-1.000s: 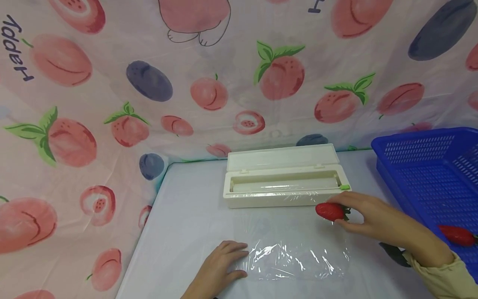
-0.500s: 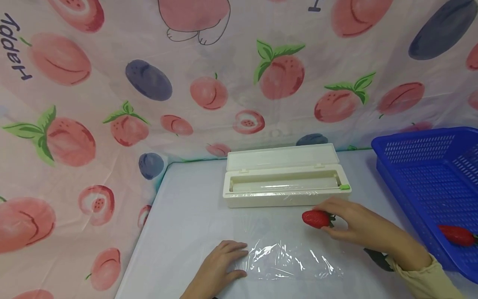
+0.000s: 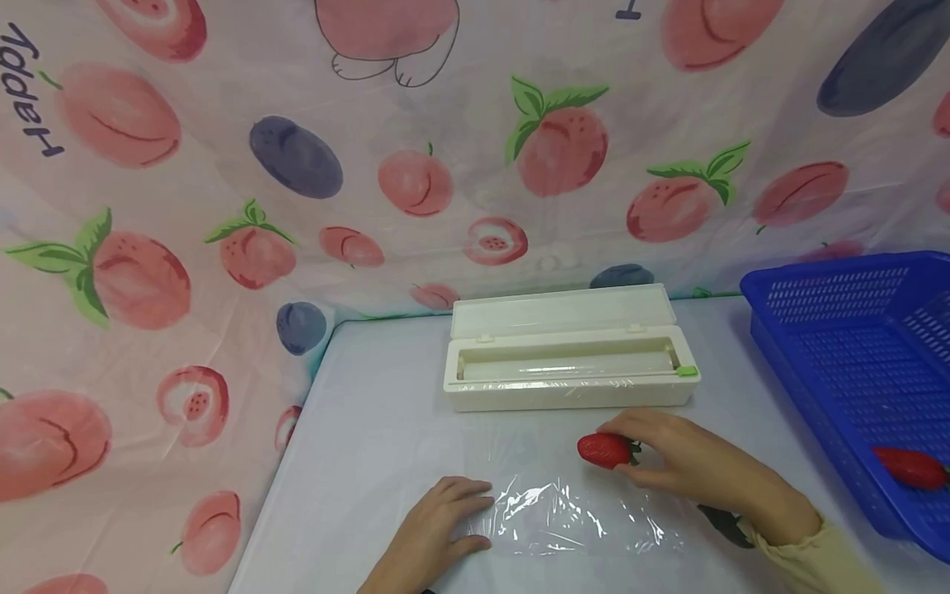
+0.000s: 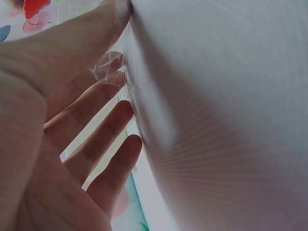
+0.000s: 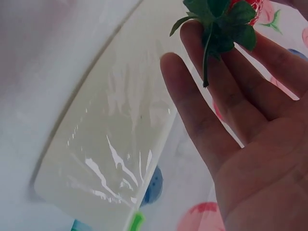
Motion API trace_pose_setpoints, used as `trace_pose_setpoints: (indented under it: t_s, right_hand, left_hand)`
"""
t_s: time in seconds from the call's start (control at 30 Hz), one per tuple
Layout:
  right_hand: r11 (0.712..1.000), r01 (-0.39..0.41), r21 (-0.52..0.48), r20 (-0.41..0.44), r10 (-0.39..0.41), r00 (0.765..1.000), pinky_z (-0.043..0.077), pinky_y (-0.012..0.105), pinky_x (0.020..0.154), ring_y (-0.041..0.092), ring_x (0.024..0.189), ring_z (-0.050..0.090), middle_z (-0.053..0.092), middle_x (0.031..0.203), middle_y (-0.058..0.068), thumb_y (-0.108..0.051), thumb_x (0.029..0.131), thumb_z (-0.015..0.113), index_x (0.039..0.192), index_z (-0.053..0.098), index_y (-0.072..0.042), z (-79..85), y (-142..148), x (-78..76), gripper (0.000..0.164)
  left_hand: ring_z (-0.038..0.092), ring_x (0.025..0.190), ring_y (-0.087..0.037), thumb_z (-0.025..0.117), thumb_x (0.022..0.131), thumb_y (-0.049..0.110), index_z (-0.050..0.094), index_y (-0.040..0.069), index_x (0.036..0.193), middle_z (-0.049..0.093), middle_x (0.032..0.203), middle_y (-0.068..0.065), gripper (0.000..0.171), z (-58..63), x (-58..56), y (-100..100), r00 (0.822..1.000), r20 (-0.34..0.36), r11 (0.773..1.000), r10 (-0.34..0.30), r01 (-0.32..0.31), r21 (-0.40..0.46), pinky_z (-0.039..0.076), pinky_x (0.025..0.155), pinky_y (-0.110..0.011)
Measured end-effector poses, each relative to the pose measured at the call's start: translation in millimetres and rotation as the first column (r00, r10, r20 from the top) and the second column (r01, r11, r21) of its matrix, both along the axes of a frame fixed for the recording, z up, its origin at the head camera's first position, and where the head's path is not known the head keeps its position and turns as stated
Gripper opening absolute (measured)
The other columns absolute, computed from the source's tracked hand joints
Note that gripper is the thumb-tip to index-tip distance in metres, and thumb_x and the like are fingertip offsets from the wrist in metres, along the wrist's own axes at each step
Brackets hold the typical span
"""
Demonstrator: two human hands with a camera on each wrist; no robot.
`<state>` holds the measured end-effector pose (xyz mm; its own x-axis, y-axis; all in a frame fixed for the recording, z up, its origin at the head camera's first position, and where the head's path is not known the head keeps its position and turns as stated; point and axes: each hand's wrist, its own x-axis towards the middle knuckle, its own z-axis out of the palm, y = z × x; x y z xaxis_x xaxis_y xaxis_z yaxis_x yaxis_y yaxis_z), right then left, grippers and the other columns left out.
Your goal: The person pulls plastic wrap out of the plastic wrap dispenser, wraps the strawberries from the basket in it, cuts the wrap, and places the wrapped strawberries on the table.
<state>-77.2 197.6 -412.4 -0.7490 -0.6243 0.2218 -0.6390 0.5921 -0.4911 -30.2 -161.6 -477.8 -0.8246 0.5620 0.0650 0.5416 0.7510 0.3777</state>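
My right hand (image 3: 683, 458) pinches a red strawberry (image 3: 603, 450) between thumb and fingers, held over a sheet of clear cling film (image 3: 557, 516). In the right wrist view its green leafy cap (image 5: 219, 24) and stem show near the fingertips. The left hand (image 3: 438, 528) rests at the left edge of the film with fingers extended and slightly spread; in the left wrist view, film bunches at the fingertips (image 4: 113, 77). From the film's far end a white cling film dispenser (image 3: 571, 398) stands with its lid up, the roll visible inside.
A blue plastic basket (image 3: 809, 396) stands on the right with a red, elongated item (image 3: 911, 468) in it. A green slider (image 3: 686, 371) sits at the dispenser's right end. Fruit-printed cloth (image 3: 356, 165) hangs behind and left of the white tabletop (image 3: 356, 412).
My right hand has carried the strawberry left and toward me, from near the dispenser's right end to over the film. The left hand has stayed in place.
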Motion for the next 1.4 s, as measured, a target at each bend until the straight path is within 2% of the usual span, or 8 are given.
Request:
trace_pose_setpoints:
  t_s: [0.23, 0.5, 0.73, 1.07, 1.4]
  right_hand:
    - [0.998, -0.047, -0.028, 0.009, 0.047, 0.999, 0.056, 0.028, 0.084, 0.001, 0.096, 0.058, 0.062, 0.107, -0.016, -0.018, 0.081, 0.081, 0.116, 0.067, -0.017, -7.5, -10, 0.8, 0.037]
    - [0.996, -0.087, -0.03, -0.012, 0.086, 0.996, 0.055, 0.028, 0.082, 0.001, 0.093, 0.058, 0.062, 0.103, -0.016, -0.018, 0.083, 0.08, 0.113, 0.068, -0.018, -12.8, -17, 2.6, 0.033]
    - [0.997, -0.076, 0.009, 0.061, 0.075, 0.995, 0.056, 0.029, 0.083, 0.002, 0.094, 0.059, 0.064, 0.105, -0.013, -0.017, 0.082, 0.08, 0.114, 0.069, -0.015, -17.4, -24, 3.5, 0.034]
    - [0.995, -0.096, 0.007, 0.044, 0.096, 0.994, 0.055, 0.026, 0.08, 0.001, 0.091, 0.058, 0.064, 0.102, -0.014, -0.023, 0.085, 0.078, 0.111, 0.07, -0.017, -27.6, -33, 7.3, 0.028]
    - [0.991, -0.118, 0.057, 0.103, 0.112, 0.988, 0.056, 0.026, 0.081, 0.001, 0.091, 0.058, 0.065, 0.102, -0.012, -0.026, 0.085, 0.079, 0.111, 0.071, -0.016, -33.3, -41, 9.8, 0.029]
  left_hand:
    - [0.053, 0.124, -0.015, 0.077, 0.082, 0.04, 0.07, 0.018, 0.123, 0.062, 0.134, 0.007, 0.047, -1.1, 0.0, 0, 1.0, -0.012, 1.0, -0.003, 0.004, 0.006, 0.048, 0.102, -0.038]
    - [0.052, 0.125, -0.013, 0.077, 0.082, 0.04, 0.069, 0.019, 0.124, 0.061, 0.135, 0.009, 0.048, -1.0, -0.1, -1, 1.0, 0.019, 1.0, 0.013, -0.013, 0.009, 0.047, 0.104, -0.037]
    - [0.052, 0.125, -0.014, 0.077, 0.082, 0.04, 0.069, 0.018, 0.124, 0.061, 0.135, 0.009, 0.048, -0.8, -0.3, -1, 1.0, 0.008, 1.0, 0.004, -0.004, 0.006, 0.047, 0.104, -0.037]
    - [0.052, 0.126, -0.015, 0.078, 0.082, 0.039, 0.069, 0.019, 0.125, 0.06, 0.135, 0.009, 0.048, 0.9, -1.0, 1, 0.998, 0.058, 1.0, 0.021, -0.02, -0.021, 0.047, 0.105, -0.038]
    - [0.051, 0.126, -0.014, 0.078, 0.082, 0.04, 0.069, 0.02, 0.125, 0.06, 0.135, 0.01, 0.048, 0.1, -1.3, 1, 0.998, 0.055, 0.999, 0.024, -0.022, -0.028, 0.046, 0.105, -0.037]
